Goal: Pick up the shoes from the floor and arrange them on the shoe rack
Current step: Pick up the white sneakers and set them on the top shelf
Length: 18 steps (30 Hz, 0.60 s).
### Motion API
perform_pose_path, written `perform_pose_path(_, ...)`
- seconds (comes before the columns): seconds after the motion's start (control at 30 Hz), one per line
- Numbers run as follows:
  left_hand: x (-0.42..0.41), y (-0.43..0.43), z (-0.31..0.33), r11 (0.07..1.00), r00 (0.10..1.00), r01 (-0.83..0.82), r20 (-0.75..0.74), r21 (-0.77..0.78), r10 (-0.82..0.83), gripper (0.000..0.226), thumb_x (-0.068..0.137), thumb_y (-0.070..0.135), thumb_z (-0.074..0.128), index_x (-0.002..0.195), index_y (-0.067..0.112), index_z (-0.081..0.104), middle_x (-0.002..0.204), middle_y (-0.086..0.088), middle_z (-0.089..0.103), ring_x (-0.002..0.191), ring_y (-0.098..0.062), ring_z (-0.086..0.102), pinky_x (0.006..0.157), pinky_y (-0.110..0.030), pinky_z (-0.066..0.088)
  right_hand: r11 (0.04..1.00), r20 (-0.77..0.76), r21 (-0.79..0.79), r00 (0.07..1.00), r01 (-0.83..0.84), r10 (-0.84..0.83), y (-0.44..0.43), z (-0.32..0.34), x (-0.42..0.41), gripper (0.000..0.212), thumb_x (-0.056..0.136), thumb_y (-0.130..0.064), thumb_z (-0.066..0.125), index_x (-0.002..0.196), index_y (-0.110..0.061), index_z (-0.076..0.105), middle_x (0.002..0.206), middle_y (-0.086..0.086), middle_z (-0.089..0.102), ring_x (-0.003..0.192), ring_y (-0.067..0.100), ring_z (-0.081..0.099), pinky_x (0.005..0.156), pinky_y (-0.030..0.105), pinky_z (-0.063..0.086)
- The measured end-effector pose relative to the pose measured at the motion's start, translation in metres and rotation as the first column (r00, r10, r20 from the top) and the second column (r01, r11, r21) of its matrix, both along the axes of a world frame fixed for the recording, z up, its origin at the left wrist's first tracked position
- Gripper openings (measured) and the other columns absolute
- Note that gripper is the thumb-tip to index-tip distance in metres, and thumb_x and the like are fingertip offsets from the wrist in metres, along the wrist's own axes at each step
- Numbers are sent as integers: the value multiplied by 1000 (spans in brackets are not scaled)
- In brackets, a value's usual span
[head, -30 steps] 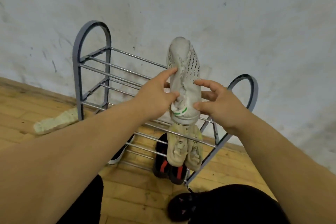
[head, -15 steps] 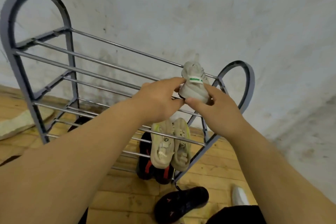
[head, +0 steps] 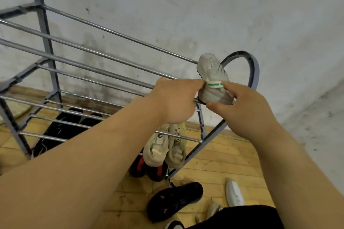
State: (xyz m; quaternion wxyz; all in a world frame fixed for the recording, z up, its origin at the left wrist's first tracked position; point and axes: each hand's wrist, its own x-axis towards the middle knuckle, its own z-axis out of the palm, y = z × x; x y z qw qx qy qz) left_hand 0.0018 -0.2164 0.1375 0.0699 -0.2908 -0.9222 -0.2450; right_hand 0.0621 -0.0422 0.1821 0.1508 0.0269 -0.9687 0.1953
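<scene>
A pale grey sneaker point(head: 212, 72) with a green-and-white heel tab lies on the top bars of the grey metal shoe rack point(head: 254, 72), at its right end, toe toward the wall. My left hand point(head: 175, 100) and my right hand point(head: 247, 109) both pinch its heel, one from each side. A beige pair point(head: 165, 147) sits on the middle tier below. A black-and-red pair point(head: 149, 170) sits at the bottom right. Dark shoes point(head: 61, 126) lie under the rack at the left.
On the wooden floor in front of the rack lie a black slipper point(head: 173, 201), a white shoe point(head: 234, 194) and parts of other shoes at the bottom edge. A stained white wall point(head: 186, 15) stands right behind the rack. A pale shoe point(head: 18, 111) lies at far left.
The sneaker was held upright, toe up, in front of the rack; it now lies flat on the top tier. Both hands have stayed on its heel, and the view has moved closer.
</scene>
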Motion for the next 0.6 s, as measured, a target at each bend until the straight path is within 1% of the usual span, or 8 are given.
perform_pose_path(0.07, -1, 2, -2, 999, 1000, 6, -16, -51, -7, 58, 94, 22, 42, 149, 40, 33, 134, 11, 63, 120, -22, 59, 96, -43, 40, 997, -79, 62, 996, 46, -41, 0, 0, 1, 32, 82, -35, 80, 110, -42, 68, 89, -15, 62, 88, 6, 47, 85, 22, 43)
perform_pose_path(0.17, 1, 3, -6, 974, 997, -8, -79, -224, -10, 74, 98, 30, 40, 161, 38, 4, 131, 12, 63, 120, -23, 56, 84, -39, 29, 995, -69, 54, 994, 87, -84, 3, 0, 2, 45, 83, -28, 79, 127, -34, 68, 101, -15, 63, 87, 8, 55, 68, 4, 38)
perform_pose_path(0.23, 5, 3, -6, 964, 996, -15, -92, -267, -10, 76, 99, 33, 41, 162, 36, 0, 122, 9, 63, 115, -24, 53, 82, -40, 24, 994, -52, 28, 993, 104, -103, 8, 0, 2, 51, 84, -26, 80, 133, -30, 66, 103, -17, 60, 78, 3, 52, 65, -2, 34)
perform_pose_path(0.3, 10, 3, -6, 961, 996, -21, -94, -275, -5, 74, 100, 38, 42, 163, 36, 2, 121, 7, 60, 117, -25, 51, 86, -43, 27, 995, -53, 8, 994, 97, -97, 11, -1, 3, 52, 83, -27, 81, 133, -29, 65, 107, -15, 64, 77, 2, 53, 64, -1, 34)
perform_pose_path(0.37, 14, 2, -7, 951, 995, -30, -103, -307, -2, 74, 100, 43, 43, 162, 36, 5, 127, 5, 57, 121, -26, 49, 93, -45, 30, 996, -45, 3, 995, 94, -94, 12, -3, 4, 55, 83, -29, 81, 135, -29, 63, 117, -11, 67, 87, 3, 54, 67, 3, 33)
perform_pose_path(0.47, 22, 0, -14, 955, 994, -46, -105, -293, 16, 73, 98, 47, 47, 161, 36, 12, 138, 5, 50, 129, -25, 43, 106, -45, 25, 995, -49, -43, 994, 95, -97, 14, -4, 9, 59, 82, -32, 81, 136, -31, 60, 118, -13, 63, 93, 7, 56, 72, 11, 36)
perform_pose_path(0.53, 27, -2, -24, 989, 988, -42, -154, -142, 20, 69, 94, 45, 51, 158, 33, 28, 138, 3, 49, 130, -27, 42, 110, -43, 22, 993, -133, -94, 987, 78, -90, 13, 0, 19, 43, 80, -36, 81, 120, -35, 65, 106, -14, 63, 82, 8, 57, 69, 18, 40)
perform_pose_path(0.6, 38, -5, -35, 998, 968, -30, -249, 59, 43, 60, 87, 40, 56, 145, 23, 52, 125, -3, 54, 118, -32, 50, 105, -45, 31, 988, -135, -151, 990, 29, -50, 16, 6, 28, 23, 80, -36, 81, 96, -31, 66, 87, -9, 64, 72, 8, 57, 64, 23, 44)
